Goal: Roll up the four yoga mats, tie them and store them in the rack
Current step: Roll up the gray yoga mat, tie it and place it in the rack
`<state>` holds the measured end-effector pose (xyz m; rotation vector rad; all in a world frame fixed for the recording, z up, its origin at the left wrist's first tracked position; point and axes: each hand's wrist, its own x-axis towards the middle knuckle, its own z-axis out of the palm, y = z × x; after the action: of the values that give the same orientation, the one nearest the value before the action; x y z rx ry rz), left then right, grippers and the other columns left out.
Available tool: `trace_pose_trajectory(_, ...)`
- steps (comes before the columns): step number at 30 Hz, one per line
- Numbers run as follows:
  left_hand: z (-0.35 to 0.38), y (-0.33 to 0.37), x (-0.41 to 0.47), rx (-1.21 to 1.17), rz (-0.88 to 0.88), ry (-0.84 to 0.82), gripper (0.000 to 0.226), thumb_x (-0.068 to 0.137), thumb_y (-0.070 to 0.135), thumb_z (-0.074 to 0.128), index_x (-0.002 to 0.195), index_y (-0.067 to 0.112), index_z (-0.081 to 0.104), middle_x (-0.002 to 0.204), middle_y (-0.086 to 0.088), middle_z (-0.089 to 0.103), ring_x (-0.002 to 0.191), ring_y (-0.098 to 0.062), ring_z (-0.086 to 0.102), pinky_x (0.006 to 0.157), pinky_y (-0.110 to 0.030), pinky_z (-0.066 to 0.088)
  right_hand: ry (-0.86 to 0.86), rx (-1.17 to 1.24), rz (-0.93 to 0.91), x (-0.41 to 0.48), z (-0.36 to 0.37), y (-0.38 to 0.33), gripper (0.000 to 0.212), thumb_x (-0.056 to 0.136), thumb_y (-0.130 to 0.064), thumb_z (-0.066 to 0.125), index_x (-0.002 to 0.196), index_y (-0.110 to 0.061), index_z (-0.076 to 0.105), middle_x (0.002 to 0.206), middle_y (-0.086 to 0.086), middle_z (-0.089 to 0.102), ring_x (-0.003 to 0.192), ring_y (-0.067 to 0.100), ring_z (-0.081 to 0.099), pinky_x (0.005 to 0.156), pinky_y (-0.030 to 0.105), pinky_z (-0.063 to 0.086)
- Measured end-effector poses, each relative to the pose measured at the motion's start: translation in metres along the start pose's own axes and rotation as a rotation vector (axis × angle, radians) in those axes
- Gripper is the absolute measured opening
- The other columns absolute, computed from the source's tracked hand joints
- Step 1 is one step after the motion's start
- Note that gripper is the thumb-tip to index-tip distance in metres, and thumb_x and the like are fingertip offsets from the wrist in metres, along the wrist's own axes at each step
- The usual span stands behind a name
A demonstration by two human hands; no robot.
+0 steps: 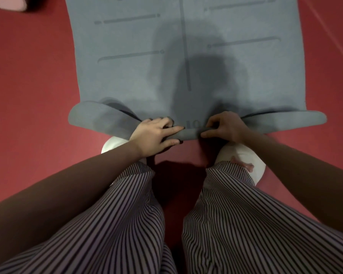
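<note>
I see the grey yoga mat (pixel 139 76) spread on the red floor (pixel 28 76), its near edge curled into a first tight turn. At that edge's middle, the person's left hand (pixel 154 135) and right hand (pixel 224 126) grip the rolled lip, fingers and thumbs curled round it. White shoes (pixel 258 172) stand just short of the mat.
</note>
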<state>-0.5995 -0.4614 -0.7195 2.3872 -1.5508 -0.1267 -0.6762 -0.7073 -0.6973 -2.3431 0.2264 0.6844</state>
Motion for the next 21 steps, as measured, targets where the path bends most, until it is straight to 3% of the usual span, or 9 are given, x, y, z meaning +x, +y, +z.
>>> trace_pose_trajectory(4,0.005,0.002,0.0,0.114,0.046,-0.005,0.045,0.09,0.048,0.042,0.113,0.02,0.069,0.085,-0.005,0.062,0.071,-0.023,0.062,0.061,-0.029,0.047,-0.018,0.007,0.016,0.002,-0.001,0.002,0.033,0.073,-0.042,0.076,0.087,-0.013,0.074,0.074,-0.001,0.062,0.075,0.016,0.058,0.064,0.025,0.035)
trace_pose_trajectory(8,0.007,0.002,0.001,0.099,0.037,-0.046,0.044,0.091,0.043,0.041,0.112,0.017,0.069,0.073,-0.006,0.062,0.057,-0.027,0.061,0.052,-0.029,0.047,0.204,-0.079,-0.154,-0.007,0.01,0.006,0.042,0.067,-0.05,0.072,0.085,-0.013,0.077,0.085,0.005,0.067,0.085,0.026,0.059,0.074,0.031,0.036)
trace_pose_trajectory(12,0.005,0.004,0.001,0.067,0.014,-0.041,0.044,0.091,0.043,0.04,0.112,0.017,0.069,0.068,-0.006,0.061,0.053,-0.027,0.061,0.047,-0.026,0.045,0.349,-0.325,-0.295,-0.012,0.017,0.011,0.049,0.073,-0.059,0.052,0.075,-0.015,0.076,0.071,0.004,0.064,0.065,0.026,0.059,0.068,0.031,0.036)
trace_pose_trajectory(15,0.005,0.004,0.001,0.064,0.0,-0.047,0.045,0.091,0.044,0.039,0.113,0.018,0.069,0.068,-0.006,0.062,0.052,-0.028,0.062,0.048,-0.025,0.046,0.46,-0.425,-0.144,-0.029,0.029,0.005,0.051,0.075,-0.059,0.046,0.079,-0.016,0.072,0.075,0.001,0.067,0.068,0.024,0.063,0.072,0.033,0.026)
trace_pose_trajectory(17,0.005,0.004,0.001,0.064,-0.011,-0.046,0.045,0.09,0.044,0.039,0.113,0.018,0.069,0.068,-0.006,0.062,0.052,-0.028,0.062,0.048,-0.026,0.046,0.501,-0.372,0.005,-0.036,0.035,0.002,0.05,0.073,-0.06,0.052,0.084,-0.015,0.068,0.082,0.003,0.068,0.079,0.025,0.064,0.079,0.034,0.024)
trace_pose_trajectory(21,0.005,0.004,0.0,0.055,-0.025,-0.034,0.046,0.09,0.045,0.04,0.115,0.019,0.068,0.07,-0.006,0.063,0.055,-0.028,0.063,0.05,-0.028,0.048,0.415,-0.22,0.111,-0.031,0.028,-0.001,0.044,0.074,-0.057,0.067,0.09,-0.016,0.066,0.093,0.002,0.064,0.102,0.022,0.054,0.091,0.033,0.02)
